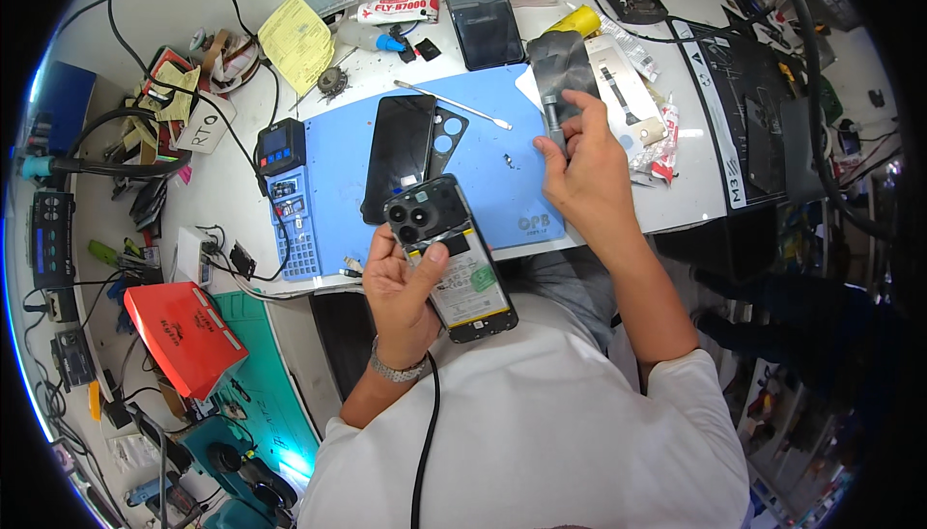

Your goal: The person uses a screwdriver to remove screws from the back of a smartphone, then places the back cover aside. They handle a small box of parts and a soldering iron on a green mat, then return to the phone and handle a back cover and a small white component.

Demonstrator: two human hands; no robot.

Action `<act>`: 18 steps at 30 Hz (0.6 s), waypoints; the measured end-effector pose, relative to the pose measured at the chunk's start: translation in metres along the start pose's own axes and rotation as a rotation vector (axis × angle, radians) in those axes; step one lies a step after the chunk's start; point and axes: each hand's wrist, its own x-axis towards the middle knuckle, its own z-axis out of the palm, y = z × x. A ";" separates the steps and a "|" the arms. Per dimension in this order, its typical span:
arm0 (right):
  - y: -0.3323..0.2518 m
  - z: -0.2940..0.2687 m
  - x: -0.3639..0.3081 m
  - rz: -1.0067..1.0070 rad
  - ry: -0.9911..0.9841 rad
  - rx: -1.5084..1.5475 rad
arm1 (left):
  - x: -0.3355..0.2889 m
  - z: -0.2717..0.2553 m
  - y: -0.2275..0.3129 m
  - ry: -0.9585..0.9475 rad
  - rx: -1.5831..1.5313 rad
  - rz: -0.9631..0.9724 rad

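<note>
My left hand (pixel 401 283) grips a smartphone (pixel 465 273) with its back cover off, held over the mat's near edge. The battery, a green sticker and the camera module are exposed. My right hand (pixel 594 167) has its thumb and fingers around a slim grey cylindrical tool (pixel 552 112), perhaps a screwdriver, beside a dark pouch-like sheet (pixel 564 61). On the blue mat (pixel 338 162) lie a black phone screen (pixel 399 148), a dark cover with camera holes (pixel 448 135), a thin metal pry tool (pixel 468 109) and tiny parts (pixel 509 162).
A blue box-shaped device (pixel 281 148) stands at the mat's left. Behind the mat are another phone (pixel 480 13), a glue tube (pixel 398 9) and a yellow paper (pixel 296 43). A black tray-like mat (pixel 739 104) lies right. A red box (pixel 185 338) sits lower left, near cables.
</note>
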 end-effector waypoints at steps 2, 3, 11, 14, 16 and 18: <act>0.002 0.005 0.006 -0.069 0.046 -0.116 | 0.002 0.010 0.017 -0.042 -0.135 0.061; 0.003 0.008 0.008 -0.083 0.036 -0.146 | 0.001 0.008 0.019 -0.017 -0.203 0.111; 0.014 0.015 0.004 -0.182 0.160 -0.231 | 0.006 -0.019 0.024 -0.395 -0.861 -0.007; 0.009 -0.003 -0.003 -0.243 0.252 -0.149 | 0.004 -0.008 0.027 -0.272 -0.826 -0.091; 0.006 -0.019 -0.011 -0.243 0.298 -0.101 | 0.008 -0.010 0.025 -0.378 -0.704 -0.125; 0.020 -0.040 -0.015 -0.195 0.371 -0.085 | 0.008 -0.009 0.020 -0.354 -0.729 -0.171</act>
